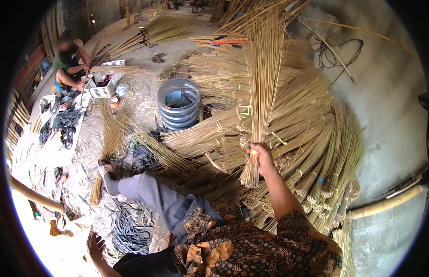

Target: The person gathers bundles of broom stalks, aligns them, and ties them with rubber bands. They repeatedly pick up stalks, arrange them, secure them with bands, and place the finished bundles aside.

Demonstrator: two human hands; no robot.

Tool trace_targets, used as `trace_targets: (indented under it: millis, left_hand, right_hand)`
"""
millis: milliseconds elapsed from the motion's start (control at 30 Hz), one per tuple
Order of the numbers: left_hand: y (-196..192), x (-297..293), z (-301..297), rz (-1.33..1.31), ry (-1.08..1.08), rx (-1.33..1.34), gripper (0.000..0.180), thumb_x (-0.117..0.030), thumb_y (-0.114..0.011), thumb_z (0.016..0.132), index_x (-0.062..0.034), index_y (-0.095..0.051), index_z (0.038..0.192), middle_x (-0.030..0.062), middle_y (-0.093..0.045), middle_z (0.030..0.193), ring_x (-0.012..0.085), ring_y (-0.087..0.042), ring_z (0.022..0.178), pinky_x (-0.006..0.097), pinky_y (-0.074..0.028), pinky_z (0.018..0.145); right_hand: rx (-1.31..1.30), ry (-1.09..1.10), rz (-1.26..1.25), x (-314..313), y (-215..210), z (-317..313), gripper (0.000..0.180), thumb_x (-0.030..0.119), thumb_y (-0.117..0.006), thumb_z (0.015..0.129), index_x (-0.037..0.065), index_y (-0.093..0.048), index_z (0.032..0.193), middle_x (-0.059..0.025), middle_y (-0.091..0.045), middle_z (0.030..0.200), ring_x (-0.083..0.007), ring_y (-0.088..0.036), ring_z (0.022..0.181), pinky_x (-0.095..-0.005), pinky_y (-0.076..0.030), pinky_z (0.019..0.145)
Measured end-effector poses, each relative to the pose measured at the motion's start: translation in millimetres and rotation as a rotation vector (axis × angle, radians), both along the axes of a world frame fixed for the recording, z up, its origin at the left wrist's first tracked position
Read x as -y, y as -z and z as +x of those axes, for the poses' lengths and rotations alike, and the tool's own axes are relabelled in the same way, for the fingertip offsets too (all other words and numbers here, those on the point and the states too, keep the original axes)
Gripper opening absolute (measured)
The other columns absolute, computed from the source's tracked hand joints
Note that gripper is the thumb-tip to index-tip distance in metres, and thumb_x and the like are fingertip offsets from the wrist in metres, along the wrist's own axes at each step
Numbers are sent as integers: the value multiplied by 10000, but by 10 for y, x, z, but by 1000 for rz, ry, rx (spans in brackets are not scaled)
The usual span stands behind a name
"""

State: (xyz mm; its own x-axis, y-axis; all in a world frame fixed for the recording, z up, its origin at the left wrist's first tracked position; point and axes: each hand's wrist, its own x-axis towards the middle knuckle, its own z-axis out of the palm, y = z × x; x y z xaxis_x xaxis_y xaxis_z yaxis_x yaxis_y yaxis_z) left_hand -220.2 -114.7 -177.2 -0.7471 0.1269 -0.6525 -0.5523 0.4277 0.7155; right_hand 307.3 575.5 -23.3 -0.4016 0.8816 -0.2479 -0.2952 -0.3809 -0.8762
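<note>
My right hand (263,158) is wrapped round the lower part of a bundle of thin straw sticks (265,78). The bundle stands upright, its cut ends just below my fist and its fine tips fanning out above. At the lower left is my left hand (96,247), its fingers apart and nothing in it. Nearest to that hand lies a heap of dark flat strips (132,228) on the floor. Behind the held bundle, many tied straw bundles (297,120) are piled, some with pale or green bands.
A dark ribbed tub (179,104) stands left of the pile. Loose straw (110,134) lies near my sandalled foot (108,175). A person (71,64) crouches by a white crate (106,83) at far left. A bamboo pole (385,203) runs along the right wall.
</note>
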Motion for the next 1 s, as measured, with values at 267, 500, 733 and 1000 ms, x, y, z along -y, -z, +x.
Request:
trace_targets:
  millis: [267, 500, 733, 1000]
  left_hand:
    - [-129, 220, 154, -18, -71, 12, 678, -536, -585, 1014, -117, -467, 1534, 150, -589, 1421, 308, -642, 1134, 451, -534, 844]
    - [-300, 116, 175, 2, -18, -24, 671, -544, -557, 1017, -125, -475, 1536, 132, -576, 1455, 277, -614, 1214, 435, -510, 976]
    - [-323, -80, 76, -25, -33, 72, 604, -554, -591, 1007, -210, -522, 1498, 65, -606, 1394, 255, -608, 1161, 446, -499, 959]
    - [-330, -147, 84, -85, -42, 56, 594, -515, -617, 1005, -191, -529, 1495, 60, -635, 1341, 219, -637, 1039, 390, -535, 825]
  right_hand:
    - [-58, 181, -57, -446, -110, -80, 287, 282, -656, 958, 80, -666, 1162, -87, -672, 879, -216, -637, 671, -383, -565, 632]
    - [725, 627, 425, -1277, -332, 621, 646, 401, -662, 948, -54, -553, 1393, -228, -637, 1297, -332, -573, 1247, -411, -440, 1072]
    - [1542, 584, 262, -629, 223, 2185, 625, 378, -645, 970, 5, -512, 1453, -304, -554, 1436, -446, -549, 1324, -494, -472, 1096]
    - [1270, 486, -310, -314, 459, 2945, 688, 537, -585, 1006, -81, -625, 1306, -197, -757, 994, -244, -767, 727, -354, -632, 566]
